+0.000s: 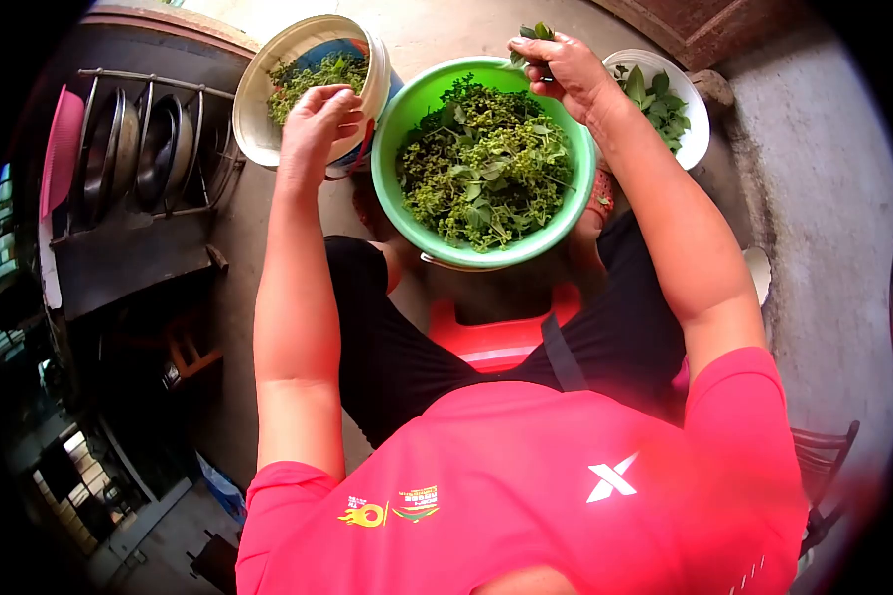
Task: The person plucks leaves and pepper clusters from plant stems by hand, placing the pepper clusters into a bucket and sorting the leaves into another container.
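My right hand (569,77) is closed on a few green leaves (537,33), above the far right rim of a green bucket (387,183). Leafy stems with small green berries (486,164) fill much of that bucket, which stands between my feet. To its left, my left hand (319,124) hovers by the near right side of a white bucket (256,109), fingers curled together; whatever they may hold is hidden. More green sprigs (332,71) lie inside the white bucket. Beyond my right forearm, a white bowl (698,119) contains larger loose leaves (657,99).
On the left, a dark rack (159,77) carries metal pans (164,149) and a pink basket (62,149). A red stool (501,337) is beneath me. At the lower right is a dark chair (826,461), near a grey wall or floor surface (824,178).
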A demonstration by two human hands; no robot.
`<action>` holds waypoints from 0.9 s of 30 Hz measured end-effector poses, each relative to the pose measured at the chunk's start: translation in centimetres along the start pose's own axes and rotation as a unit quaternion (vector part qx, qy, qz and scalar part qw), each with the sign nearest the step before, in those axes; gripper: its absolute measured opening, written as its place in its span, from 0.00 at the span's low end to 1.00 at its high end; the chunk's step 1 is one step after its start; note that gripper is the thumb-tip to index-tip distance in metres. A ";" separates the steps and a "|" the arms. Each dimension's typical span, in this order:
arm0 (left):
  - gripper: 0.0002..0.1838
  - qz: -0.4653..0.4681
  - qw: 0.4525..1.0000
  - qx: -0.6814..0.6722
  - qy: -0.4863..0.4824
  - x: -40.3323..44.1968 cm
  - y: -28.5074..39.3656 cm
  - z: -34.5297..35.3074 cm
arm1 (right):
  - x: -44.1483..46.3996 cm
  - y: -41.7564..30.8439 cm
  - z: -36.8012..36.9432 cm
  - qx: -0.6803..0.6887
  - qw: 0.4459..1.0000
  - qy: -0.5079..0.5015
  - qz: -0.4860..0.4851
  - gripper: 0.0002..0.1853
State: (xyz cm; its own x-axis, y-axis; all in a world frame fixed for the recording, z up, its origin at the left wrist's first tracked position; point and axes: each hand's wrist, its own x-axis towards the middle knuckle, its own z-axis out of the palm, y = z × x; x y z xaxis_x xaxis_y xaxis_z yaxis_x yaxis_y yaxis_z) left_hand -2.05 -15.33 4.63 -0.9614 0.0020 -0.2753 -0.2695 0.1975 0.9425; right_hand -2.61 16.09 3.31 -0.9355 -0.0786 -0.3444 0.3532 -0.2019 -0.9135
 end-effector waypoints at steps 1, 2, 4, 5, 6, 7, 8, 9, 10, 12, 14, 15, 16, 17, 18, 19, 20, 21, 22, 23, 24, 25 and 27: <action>0.13 -0.007 0.998 0.055 -0.026 -0.9 0.6 2.0 | 0.0 0.1 -0.3 -0.001 1.000 0.000 -0.002 0.08; 0.14 -0.001 0.991 0.116 -0.061 -0.8 -0.4 3.5 | 0.2 0.1 -0.4 0.029 1.000 0.008 0.004 0.08; 0.19 0.062 0.964 0.239 -0.096 -1.4 -2.8 7.4 | 0.5 0.1 -0.6 0.078 0.997 0.009 0.015 0.08; 0.23 0.108 0.926 0.336 -0.132 -1.7 -4.2 9.2 | 0.7 0.3 -0.8 0.081 0.997 0.011 0.016 0.08; 0.30 0.128 0.885 0.424 -0.145 -3.0 -3.7 10.9 | 0.4 0.0 -0.6 0.087 0.996 -0.002 0.031 0.08; 0.35 0.157 0.879 0.426 -0.142 -3.4 -5.1 12.3 | 0.1 -0.3 -0.6 0.094 0.994 -0.014 0.047 0.08; 0.39 0.168 0.872 0.438 -0.138 -4.0 -5.5 13.6 | 0.3 0.0 -0.7 0.099 0.994 -0.021 0.046 0.09; 0.42 0.159 0.863 0.457 -0.145 -4.4 -5.5 14.6 | -0.1 -0.3 -0.5 0.094 0.994 -0.030 0.052 0.09; 0.42 0.152 0.853 0.478 -0.142 -4.4 -5.5 15.2 | -0.2 -0.4 -0.4 0.085 0.994 -0.031 0.057 0.09; 0.40 0.163 0.844 0.490 -0.146 -4.4 -6.5 15.8 | -0.4 -0.3 -0.5 0.078 0.995 -0.025 0.064 0.09; 0.31 0.164 0.830 0.499 -0.187 -3.2 -7.7 15.5 | -0.3 -0.2 -0.7 0.077 0.995 -0.028 0.065 0.09; 0.24 0.173 0.845 0.481 -0.159 -3.0 -8.1 15.5 | -0.4 -0.3 -0.6 0.077 0.995 -0.026 0.057 0.09; 0.22 0.172 0.858 0.461 -0.149 -2.9 -7.9 15.3 | -0.3 -0.3 -0.7 0.075 0.995 -0.022 0.054 0.09; 0.20 0.170 0.870 0.442 -0.140 -2.8 -7.7 15.1 | -0.3 -0.3 -0.8 0.074 0.996 -0.018 0.051 0.09; 0.20 0.163 0.893 0.399 -0.134 -2.6 -8.2 14.7 | -0.3 -0.4 -0.7 0.069 0.996 -0.015 0.047 0.08; 0.20 0.154 0.913 0.356 -0.125 -2.5 -8.2 14.4 | -0.1 -0.4 -0.9 0.063 0.997 -0.015 0.042 0.08; 0.20 0.099 0.924 0.347 -0.126 -2.4 -8.3 14.2 | 0.7 0.2 -1.7 0.088 0.994 -0.037 0.050 0.09; 0.20 0.074 0.930 0.344 -0.109 -2.5 -8.1 14.0 | 0.5 0.0 -1.6 0.088 0.994 -0.040 0.049 0.08; 0.19 0.074 0.936 0.334 -0.084 -2.5 -8.4 13.9 | 0.6 0.2 -1.6 0.084 0.994 -0.040 0.053 0.08; 0.18 0.074 0.941 0.324 -0.058 -2.2 -8.9 13.5 | 0.7 0.2 -1.7 0.078 0.994 -0.041 0.057 0.08; 0.17 0.028 0.964 0.261 -0.045 -1.7 -9.0 12.9 | 0.4 0.3 -1.8 0.082 0.994 -0.039 0.058 0.08; 0.17 0.027 0.963 0.268 -0.032 -1.5 -9.3 12.3 | 0.3 0.3 -1.8 0.071 0.995 -0.043 0.056 0.09; 0.16 0.051 0.959 0.277 -0.021 -1.3 -9.2 11.8 | 0.3 0.4 -1.9 0.062 0.995 -0.048 0.055 0.09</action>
State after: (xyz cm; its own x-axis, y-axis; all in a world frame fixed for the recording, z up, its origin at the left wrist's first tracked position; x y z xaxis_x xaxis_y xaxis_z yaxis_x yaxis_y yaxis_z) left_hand 2.35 -5.59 -5.93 -0.9749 0.0852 -0.2058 -0.0927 0.6852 0.7224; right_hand -2.78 17.83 2.43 -0.8884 -0.1997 -0.4133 0.4572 -0.3052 -0.8354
